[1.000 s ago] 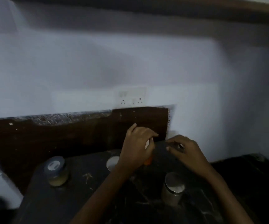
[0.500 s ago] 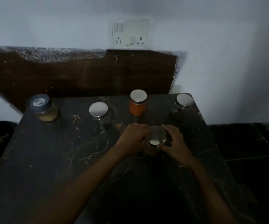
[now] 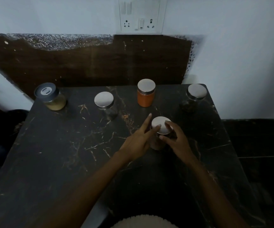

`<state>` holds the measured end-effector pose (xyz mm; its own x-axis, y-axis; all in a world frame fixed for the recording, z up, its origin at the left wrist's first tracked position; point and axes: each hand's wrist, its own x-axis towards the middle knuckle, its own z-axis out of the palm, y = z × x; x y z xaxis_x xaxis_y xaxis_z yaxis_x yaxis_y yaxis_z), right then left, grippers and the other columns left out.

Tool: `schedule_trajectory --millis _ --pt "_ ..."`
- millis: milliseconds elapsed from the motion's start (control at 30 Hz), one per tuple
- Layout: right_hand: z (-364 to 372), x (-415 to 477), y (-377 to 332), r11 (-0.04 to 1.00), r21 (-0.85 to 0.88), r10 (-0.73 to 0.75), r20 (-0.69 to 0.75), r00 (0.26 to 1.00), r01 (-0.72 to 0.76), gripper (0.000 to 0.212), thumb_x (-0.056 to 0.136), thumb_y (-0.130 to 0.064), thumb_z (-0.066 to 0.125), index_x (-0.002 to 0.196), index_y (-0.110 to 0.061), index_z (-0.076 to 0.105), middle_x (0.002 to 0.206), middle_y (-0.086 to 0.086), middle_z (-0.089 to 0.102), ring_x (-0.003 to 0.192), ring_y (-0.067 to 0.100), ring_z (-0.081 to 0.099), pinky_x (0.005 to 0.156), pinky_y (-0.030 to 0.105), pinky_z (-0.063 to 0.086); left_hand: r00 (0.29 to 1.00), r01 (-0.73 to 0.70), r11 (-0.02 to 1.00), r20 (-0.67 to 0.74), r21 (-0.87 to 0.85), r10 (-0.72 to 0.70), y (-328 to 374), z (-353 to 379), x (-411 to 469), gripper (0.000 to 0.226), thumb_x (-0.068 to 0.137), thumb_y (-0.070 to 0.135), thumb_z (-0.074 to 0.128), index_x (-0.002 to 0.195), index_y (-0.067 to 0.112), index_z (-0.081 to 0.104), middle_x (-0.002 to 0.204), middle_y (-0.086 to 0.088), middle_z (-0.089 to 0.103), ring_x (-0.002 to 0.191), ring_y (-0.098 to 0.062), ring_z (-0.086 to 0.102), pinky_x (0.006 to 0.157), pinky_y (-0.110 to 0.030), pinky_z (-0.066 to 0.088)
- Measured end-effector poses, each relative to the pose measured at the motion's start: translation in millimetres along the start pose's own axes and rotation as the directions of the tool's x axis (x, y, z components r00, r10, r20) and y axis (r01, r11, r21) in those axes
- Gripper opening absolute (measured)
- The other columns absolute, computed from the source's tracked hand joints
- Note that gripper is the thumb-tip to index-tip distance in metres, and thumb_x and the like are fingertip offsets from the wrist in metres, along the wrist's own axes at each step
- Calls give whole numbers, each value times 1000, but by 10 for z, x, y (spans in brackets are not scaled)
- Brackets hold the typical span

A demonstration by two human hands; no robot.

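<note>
A small glass jar with a round silver lid [image 3: 159,124] stands on the dark marble table [image 3: 67,153], right of centre. My right hand [image 3: 176,143] grips it from the right, thumb and fingers curled round the lid's rim and the jar's upper body. My left hand [image 3: 137,143] lies on the jar's left side with its fingers stretched out; one fingertip touches the lid's edge and the index finger points past it toward the back. The jar's contents are dark and hard to make out.
Along the table's back edge stand a grey-lidded jar of beige powder [image 3: 51,97], a silver-lidded jar [image 3: 104,100], an orange-filled jar [image 3: 146,95] and a dark-filled jar [image 3: 196,94]. A socket plate [image 3: 141,15] is on the white wall. The table's right edge drops to dark floor.
The view has tilted down from the wall to the table. Both hands came back from the rear jars to the near jar; my left hand's fingers have since straightened off it.
</note>
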<state>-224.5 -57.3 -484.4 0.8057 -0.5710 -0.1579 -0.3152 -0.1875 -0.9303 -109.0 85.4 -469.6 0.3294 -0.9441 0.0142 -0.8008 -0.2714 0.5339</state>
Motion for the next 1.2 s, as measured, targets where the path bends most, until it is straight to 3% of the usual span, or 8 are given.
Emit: schedule_trajectory --millis 333,567,700,900,1000,1067,1133,1200 --pt "80 -43 -375 992 85 87 110 990 -97 37 88 -38 52 124 -32 47 122 -2 51 101 6 55 73 22 49 997 69 992 51 -106 -64 -243 -351 -366 109 80 0 64 143 33 -18 148 17 -33 136 -19 30 82 -36 54" --pt "354 -116 -578 983 99 132 197 972 -153 27 89 -42 48 114 -33 53 109 -5 57 100 14 59 84 39 53 993 49 975 113 -218 -24 -376 -446 -766 121 74 28 77 143 33 -22 148 22 -32 133 1 10 98 -35 46" --pt "556 -157 -717 969 144 166 217 962 -199 9 94 -35 44 96 -38 53 102 -5 55 94 13 57 72 30 52 997 29 968 71 -248 -12 -351 -527 -857 121 69 33 79 144 40 -16 151 24 -23 139 -4 12 102 -41 44" --pt "755 -216 -861 970 137 157 278 948 -201 14 96 -35 39 100 -38 53 109 1 57 94 12 60 63 22 50 997 11 972 72 -233 6 -453 -630 -948 129 63 37 82 142 40 -20 151 19 -26 144 -12 -1 114 -42 26" --pt "832 -229 -950 972 109 170 276 946 -207 13 96 -33 40 103 -38 49 122 7 52 92 10 57 60 19 48 999 -3 976 47 -217 13 -483 -684 -990 129 62 38 83 144 36 -16 151 19 -15 140 -10 8 112 -37 31" --pt "841 -249 -985 973 104 165 314 935 -207 32 92 -37 46 123 -37 40 139 6 38 98 10 53 66 21 47 1000 -5 975 18 -222 9 -515 -733 -1013 126 62 37 83 146 32 -11 150 17 -7 134 -7 16 108 -30 35" --pt "798 -249 -975 988 56 108 411 905 -143 86 74 -49 65 142 -41 12 148 -9 20 110 9 48 78 24 49 1000 3 974 -5 -227 -4 -572 -776 -1037 125 62 37 84 147 27 -7 150 15 -4 134 -8 18 105 -26 35" --pt "758 -275 -1004 996 -69 78 520 851 -49 127 48 -50 81 138 -51 -9 149 -21 5 129 14 36 100 37 42 1000 17 972 -12 -234 -21 -620 -812 -1051 124 62 36 84 148 25 -5 150 13 -3 135 -10 19 104 -24 35"
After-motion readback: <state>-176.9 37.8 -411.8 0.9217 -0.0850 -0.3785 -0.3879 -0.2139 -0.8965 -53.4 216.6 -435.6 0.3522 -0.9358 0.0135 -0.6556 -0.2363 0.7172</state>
